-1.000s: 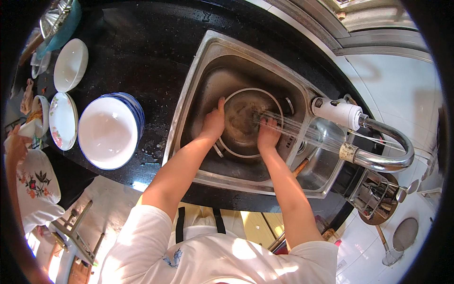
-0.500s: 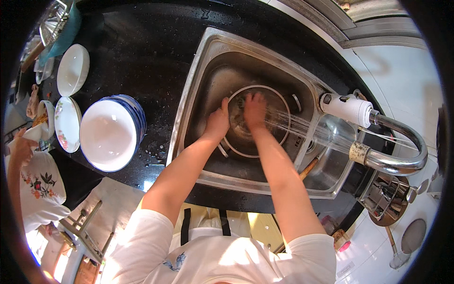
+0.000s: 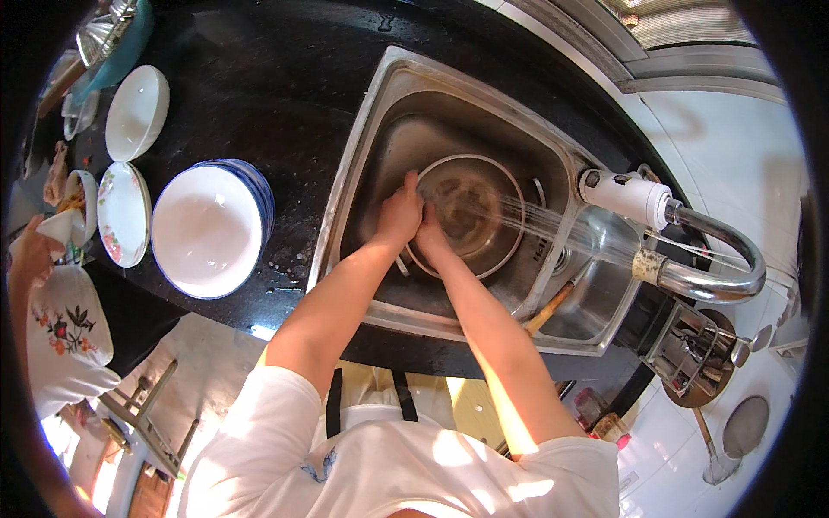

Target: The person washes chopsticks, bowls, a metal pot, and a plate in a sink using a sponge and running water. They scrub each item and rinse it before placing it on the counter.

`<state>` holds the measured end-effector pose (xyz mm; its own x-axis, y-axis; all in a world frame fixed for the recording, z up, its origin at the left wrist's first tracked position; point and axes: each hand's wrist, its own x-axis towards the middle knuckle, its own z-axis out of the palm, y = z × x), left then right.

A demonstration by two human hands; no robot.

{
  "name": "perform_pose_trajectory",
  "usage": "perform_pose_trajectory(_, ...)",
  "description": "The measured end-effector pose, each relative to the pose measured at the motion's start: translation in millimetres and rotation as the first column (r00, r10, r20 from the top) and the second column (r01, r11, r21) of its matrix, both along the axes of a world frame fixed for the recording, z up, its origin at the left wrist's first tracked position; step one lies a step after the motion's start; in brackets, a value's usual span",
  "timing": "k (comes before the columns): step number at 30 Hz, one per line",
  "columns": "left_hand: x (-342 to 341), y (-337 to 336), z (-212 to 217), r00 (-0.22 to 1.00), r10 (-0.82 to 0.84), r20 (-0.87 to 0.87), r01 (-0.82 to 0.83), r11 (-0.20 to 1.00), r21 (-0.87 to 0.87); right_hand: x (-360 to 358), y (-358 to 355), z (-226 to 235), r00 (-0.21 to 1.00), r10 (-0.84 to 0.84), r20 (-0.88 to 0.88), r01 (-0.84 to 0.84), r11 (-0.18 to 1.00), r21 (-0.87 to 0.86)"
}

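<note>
A round metal pot (image 3: 484, 262) with side handles sits in the large basin of the steel sink (image 3: 350, 192), and murky water swirls inside it. My left hand (image 3: 400, 216) grips the pot's left rim. Close beside it, my right hand (image 3: 433, 236) is at the inner left side of the pot, its fingers mostly hidden. From the curved faucet (image 3: 712, 281) at the right, a spray of water falls into the pot.
Left of the sink stand stacked blue-rimmed bowls (image 3: 207, 231), a floral plate (image 3: 123, 216) and a white bowl (image 3: 138, 114). A wooden-handled tool (image 3: 551, 309) lies over the sink divider. Another person's hand (image 3: 34, 255) holds something white at far left.
My right hand has moved left from the middle of the pot to its left side, beside my left hand. The swirling water is now in plain sight.
</note>
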<state>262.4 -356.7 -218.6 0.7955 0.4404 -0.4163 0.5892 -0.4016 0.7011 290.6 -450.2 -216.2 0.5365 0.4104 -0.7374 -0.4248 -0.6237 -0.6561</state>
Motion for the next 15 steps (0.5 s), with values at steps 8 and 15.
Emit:
perform_pose_trajectory(8,0.3,-9.0,-15.5,0.984,0.159,0.081,-0.143,0.975,-0.169,1.1,-66.1,-8.3,0.979,0.199,-0.042,-0.197,0.978,0.063)
perform_pose_trajectory(15,4.2,-1.6,-4.2,1.000,-0.023,0.017,0.024,0.996,-0.081,85.5,-113.1,76.8,0.065,0.995,-0.080,-0.674,-0.015,-0.739)
